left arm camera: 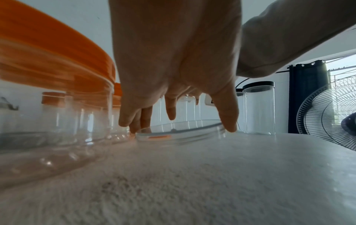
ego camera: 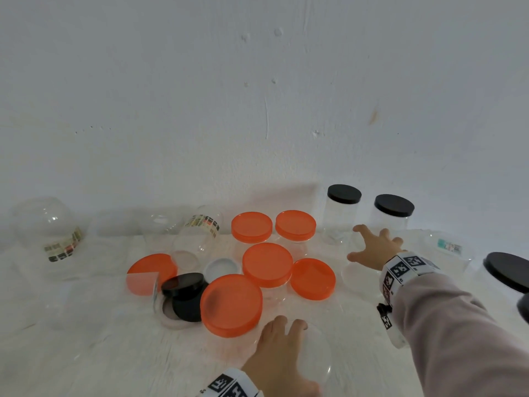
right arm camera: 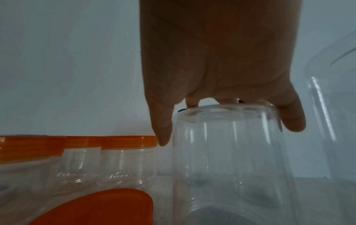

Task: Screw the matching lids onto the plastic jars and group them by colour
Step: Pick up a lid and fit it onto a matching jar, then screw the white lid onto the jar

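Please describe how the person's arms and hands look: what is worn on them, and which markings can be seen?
Both hands, left hand and right hand, are bare: no gloves or rings show. Each wrist carries a white band printed with black square code markers. The right arm wears a long, loose sleeve in pale greyish beige. A small black-and-white marker tag hangs under the right wrist.
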The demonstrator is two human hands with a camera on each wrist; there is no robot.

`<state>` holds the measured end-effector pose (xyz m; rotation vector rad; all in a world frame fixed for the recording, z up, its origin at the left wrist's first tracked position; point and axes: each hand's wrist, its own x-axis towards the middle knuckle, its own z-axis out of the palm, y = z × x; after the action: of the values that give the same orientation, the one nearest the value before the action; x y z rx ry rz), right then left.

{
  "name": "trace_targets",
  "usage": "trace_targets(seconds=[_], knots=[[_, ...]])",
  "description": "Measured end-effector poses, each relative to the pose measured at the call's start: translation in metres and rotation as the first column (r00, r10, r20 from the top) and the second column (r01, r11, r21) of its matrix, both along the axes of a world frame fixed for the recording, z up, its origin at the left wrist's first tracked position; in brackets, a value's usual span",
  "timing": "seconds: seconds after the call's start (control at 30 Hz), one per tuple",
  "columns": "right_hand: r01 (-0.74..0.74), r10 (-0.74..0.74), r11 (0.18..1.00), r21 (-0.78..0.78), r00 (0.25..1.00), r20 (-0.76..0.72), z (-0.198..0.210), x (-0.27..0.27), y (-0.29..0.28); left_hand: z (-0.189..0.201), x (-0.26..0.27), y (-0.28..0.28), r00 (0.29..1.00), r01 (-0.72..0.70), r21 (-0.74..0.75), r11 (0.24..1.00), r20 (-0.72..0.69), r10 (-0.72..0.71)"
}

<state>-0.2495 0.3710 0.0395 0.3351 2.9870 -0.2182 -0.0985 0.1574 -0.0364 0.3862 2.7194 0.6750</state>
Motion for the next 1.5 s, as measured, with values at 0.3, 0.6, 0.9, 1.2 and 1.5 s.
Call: trace_targets(seconds=[0.3, 0.6, 0.9, 1.2, 1.5], knots=[[-0.129, 0.134, 0.986, 0.104, 0.990, -0.044, 0.014, 0.034, -0.008, 0.034, 0.018, -0.036, 1.000, -0.003, 0.318, 0.948, 0.007, 0.001], [-0.269, 0.228, 0.955, -0.123, 0.934, -0.275, 0.046, 0.073, -0.030, 0.072, 0.033, -0.074, 0.991, -0.086, 0.439, 0.894, -0.059, 0.124], [-0.349, 0.154, 0.760, -0.548, 0.916, -0.370, 0.064, 0.110, -0.092, 0.093, 0.052, -0.134, 0.948, -0.185, 0.522, 0.833, -0.129, 0.292], [-0.235, 0.272, 0.437, -0.868, 0.955, -0.121, 0.042, 0.137, -0.172, 0.098, 0.077, -0.207, 0.843, -0.360, 0.664, 0.655, -0.069, 0.533], [-0.254, 0.446, 0.340, -0.906, 0.891, -0.082, 0.015, 0.162, -0.233, 0.096, 0.098, -0.259, 0.747, -0.491, 0.686, 0.537, 0.014, 0.665]])
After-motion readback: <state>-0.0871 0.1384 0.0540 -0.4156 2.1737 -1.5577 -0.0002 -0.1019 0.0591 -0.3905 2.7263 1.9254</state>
